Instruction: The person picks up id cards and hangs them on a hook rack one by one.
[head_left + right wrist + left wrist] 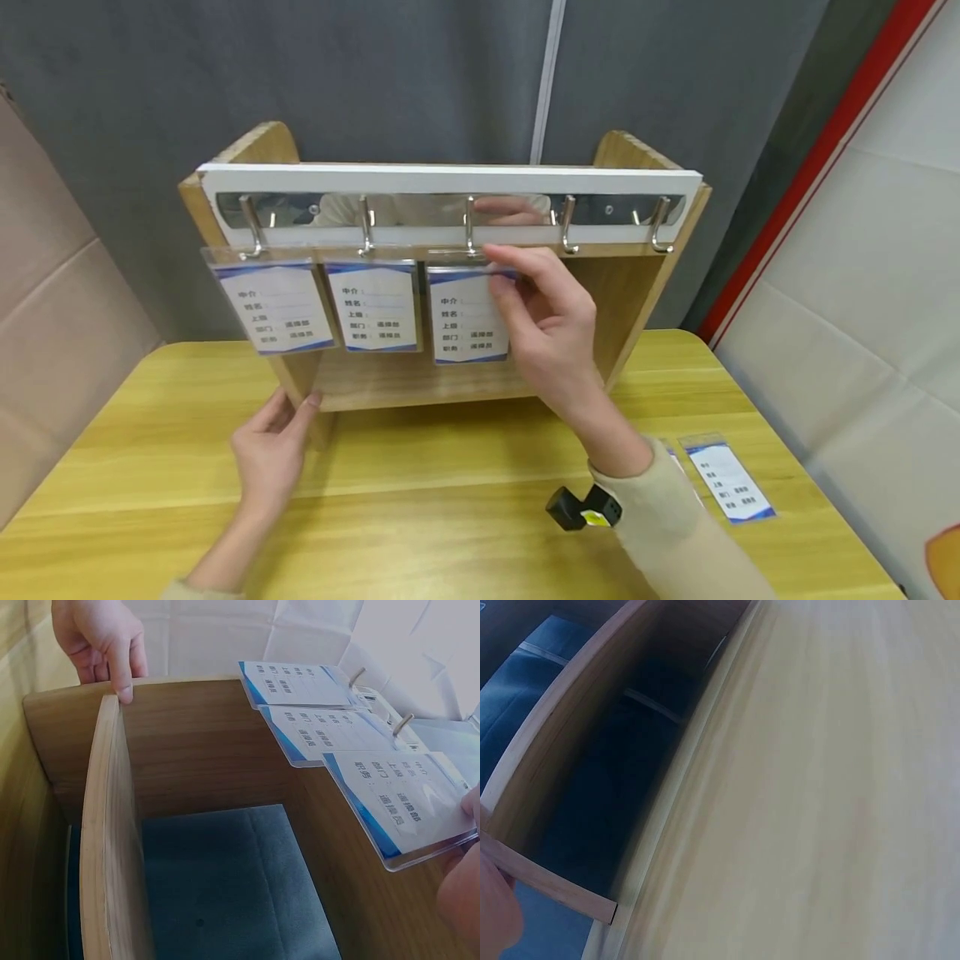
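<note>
My right hand [551,329] pinches the upper right edge of a clear-sleeved name badge [468,333] at the middle hook [469,227] of a wooden rack [420,387]. That badge, white with blue bands, tilts outward in the right wrist view; its slot is partly hidden by the fingertips. Two similar badges, the left one [277,308] and its neighbor [372,308], hang from the two hooks to the left. My left hand [270,450] grips the rack's lower left corner, thumb on the shelf end [110,705] and the other fingers around the side panel.
Two more hooks, one of them the far right hook [660,225], carry no badge. On the yellow wooden table [420,517], a loose badge [727,479] lies at the right, with another partly behind my right sleeve. A grey partition [420,75] stands behind the rack.
</note>
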Motion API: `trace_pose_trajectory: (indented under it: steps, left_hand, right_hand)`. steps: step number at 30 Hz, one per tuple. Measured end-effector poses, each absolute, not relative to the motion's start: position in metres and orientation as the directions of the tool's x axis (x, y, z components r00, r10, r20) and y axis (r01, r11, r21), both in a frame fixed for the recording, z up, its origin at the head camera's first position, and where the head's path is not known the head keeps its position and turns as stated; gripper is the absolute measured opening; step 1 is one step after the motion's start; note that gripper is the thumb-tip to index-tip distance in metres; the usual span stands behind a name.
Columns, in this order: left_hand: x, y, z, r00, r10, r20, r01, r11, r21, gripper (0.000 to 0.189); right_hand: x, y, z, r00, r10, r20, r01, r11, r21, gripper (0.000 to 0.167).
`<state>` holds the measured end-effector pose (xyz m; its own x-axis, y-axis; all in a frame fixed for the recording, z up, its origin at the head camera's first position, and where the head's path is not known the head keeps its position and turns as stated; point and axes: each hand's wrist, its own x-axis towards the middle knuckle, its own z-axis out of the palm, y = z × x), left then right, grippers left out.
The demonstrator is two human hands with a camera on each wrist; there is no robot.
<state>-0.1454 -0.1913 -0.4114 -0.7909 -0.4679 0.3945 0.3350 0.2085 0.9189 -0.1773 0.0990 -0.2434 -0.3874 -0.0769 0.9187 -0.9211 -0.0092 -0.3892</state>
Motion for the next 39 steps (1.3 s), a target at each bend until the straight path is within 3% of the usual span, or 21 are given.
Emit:
trace_pose_trajectory:
  steps: [21,39]
  left_hand:
    - [-0.1462,-0.1899,-0.4119,-0.791,-0.487,0.37,0.333,0.165,0.929,0.039]
    - [-0.1447,-0.1876,-0.4087,-0.791,-0.488,0.369,0.327,0.173,0.929,0.038]
  right_hand:
    - [-0.1764,0.0954,-0.2408,-0.296,-0.051,0.954,-0.94,0.193,-0.281,0.024]
    - [-0.171,0.0973,-0.2389,-0.341,-0.093,0.935,-0.923,0.221,-0.315,0.027]
